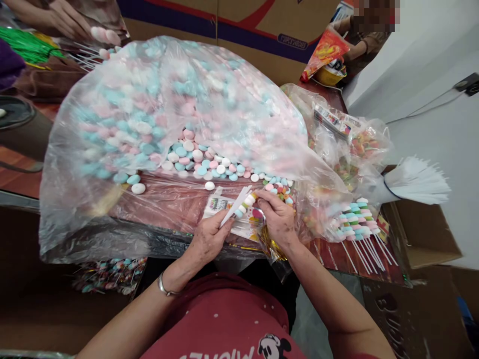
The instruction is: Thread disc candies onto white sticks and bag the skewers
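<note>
My left hand is closed on several white sticks and the lower end of a skewer of candies, white, green and blue. At the skewer's top my right hand pinches a small yellow-orange candy. Beyond my hands a large clear bag spreads over the table, full of pink, blue and white candies that spill at its opening. Under the skewer lie printed packets. Gold twist ties are below my right hand.
Finished skewers lie at the right, beside a bundle of white sticks and an open cardboard box. Bags of gummies stand behind. Another person's hand is at the upper left; a second person is at the upper right.
</note>
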Demonstrator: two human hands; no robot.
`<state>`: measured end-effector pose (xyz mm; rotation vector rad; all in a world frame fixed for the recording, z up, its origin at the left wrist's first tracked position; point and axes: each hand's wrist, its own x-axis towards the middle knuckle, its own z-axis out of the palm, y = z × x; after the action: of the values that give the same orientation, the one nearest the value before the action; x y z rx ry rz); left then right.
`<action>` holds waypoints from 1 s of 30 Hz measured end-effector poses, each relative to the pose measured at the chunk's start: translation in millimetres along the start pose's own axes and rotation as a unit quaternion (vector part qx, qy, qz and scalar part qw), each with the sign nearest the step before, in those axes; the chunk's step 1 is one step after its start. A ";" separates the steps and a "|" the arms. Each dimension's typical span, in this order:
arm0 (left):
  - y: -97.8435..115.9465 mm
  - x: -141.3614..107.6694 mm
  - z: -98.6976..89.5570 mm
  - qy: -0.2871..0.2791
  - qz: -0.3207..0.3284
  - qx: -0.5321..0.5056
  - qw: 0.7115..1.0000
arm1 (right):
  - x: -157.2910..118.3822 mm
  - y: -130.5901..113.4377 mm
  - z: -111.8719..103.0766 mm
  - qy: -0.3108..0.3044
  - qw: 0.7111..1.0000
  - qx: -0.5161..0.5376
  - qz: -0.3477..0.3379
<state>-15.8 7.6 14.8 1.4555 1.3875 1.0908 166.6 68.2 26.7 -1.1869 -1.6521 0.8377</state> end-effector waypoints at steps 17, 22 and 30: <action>-10.9 -1.6 2.0 0.017 -0.046 -0.055 0.997 | 1.1 -11.2 -13.9 -0.165 0.977 -0.093 -0.093; -15.5 -4.5 2.7 0.052 -0.060 -0.106 0.991 | 31.6 -9.8 -43.2 -0.084 0.980 -0.180 0.029; -11.6 -3.6 2.1 0.051 -0.064 -0.115 0.990 | 43.5 2.7 -22.4 -0.239 0.851 -0.465 -0.043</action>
<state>-17.2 4.5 2.9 1.1454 1.3553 1.2122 182.9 110.8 44.6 -1.5873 -2.6615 0.2257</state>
